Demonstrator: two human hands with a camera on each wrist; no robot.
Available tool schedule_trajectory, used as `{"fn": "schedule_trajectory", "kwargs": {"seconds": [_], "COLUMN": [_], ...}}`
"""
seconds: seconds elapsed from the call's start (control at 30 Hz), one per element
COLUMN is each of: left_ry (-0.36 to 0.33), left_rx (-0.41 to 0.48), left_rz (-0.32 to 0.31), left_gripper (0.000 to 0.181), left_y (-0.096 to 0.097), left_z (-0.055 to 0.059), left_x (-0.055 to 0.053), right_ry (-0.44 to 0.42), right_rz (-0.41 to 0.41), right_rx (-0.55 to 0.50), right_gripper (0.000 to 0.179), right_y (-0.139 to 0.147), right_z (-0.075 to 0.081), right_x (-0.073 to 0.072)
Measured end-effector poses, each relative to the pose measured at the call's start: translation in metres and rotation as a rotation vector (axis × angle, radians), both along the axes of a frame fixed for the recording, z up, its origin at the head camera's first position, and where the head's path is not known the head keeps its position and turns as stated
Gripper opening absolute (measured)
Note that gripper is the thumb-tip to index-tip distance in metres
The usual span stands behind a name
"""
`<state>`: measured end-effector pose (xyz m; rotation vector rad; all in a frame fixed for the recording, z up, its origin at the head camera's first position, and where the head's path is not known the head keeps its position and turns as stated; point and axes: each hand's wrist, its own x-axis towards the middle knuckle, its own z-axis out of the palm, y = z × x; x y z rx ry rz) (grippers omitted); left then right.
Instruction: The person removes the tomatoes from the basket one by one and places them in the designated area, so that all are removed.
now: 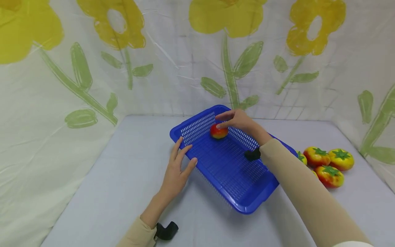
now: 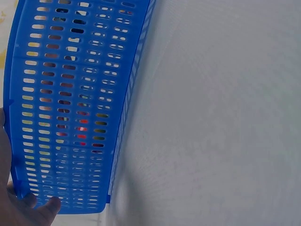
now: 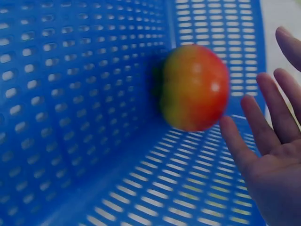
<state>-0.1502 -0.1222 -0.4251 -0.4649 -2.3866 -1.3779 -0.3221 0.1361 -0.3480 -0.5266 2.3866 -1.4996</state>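
A blue plastic basket (image 1: 222, 164) with slotted walls stands askew on the table. Inside it, by the far left corner, sits a red-and-yellow tomato (image 1: 219, 132), which looks blurred in the right wrist view. My right hand (image 1: 239, 120) is over that corner; its fingers are spread beside the tomato (image 3: 195, 88) and not curled round it. At the basket's near left side, my left hand (image 1: 175, 173) has extended fingers at the rim. The left wrist view shows fingertips (image 2: 52, 205) against the basket's outer wall (image 2: 75, 103).
Several more red-and-yellow tomatoes (image 1: 330, 175) with green star-shaped tops lie on the table right of the basket, some partly hidden by my right sleeve (image 1: 305, 185). Behind the white table (image 1: 102, 178) hangs a flower-printed white cloth (image 1: 172, 79).
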Motion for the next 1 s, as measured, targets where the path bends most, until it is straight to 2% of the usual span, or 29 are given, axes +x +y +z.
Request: {"fn": "schedule_trajectory", "kwargs": {"seconds": [0.17,0.43,0.73,1.0], "left_ry": [-0.007,-0.004,-0.021,-0.02], "left_rx": [0.006,0.007,-0.001,-0.002], "left_rz": [-0.013,-0.003,0.008,0.001], "left_gripper": [0.048,0.048,0.048,0.049], "left_y": [0.001,0.0,0.0,0.0], "left_z": [0.0,0.001,0.003,0.001], "left_x": [-0.001,-0.001,-0.001,0.0], "right_ry": [-0.003,0.02,0.156,0.144], "right_rz": [-0.019,0.018,0.09,0.111], "right_rx": [0.024,0.064,0.193,0.2], "right_gripper": [0.05,0.046,0.045,0.047], "right_y": [0.001,-0.002,-0.005,-0.005], "right_z": [-0.008,-0.019,-0.024,-0.029], "right_x": [-0.003,-0.01,-0.013,-0.011]}}
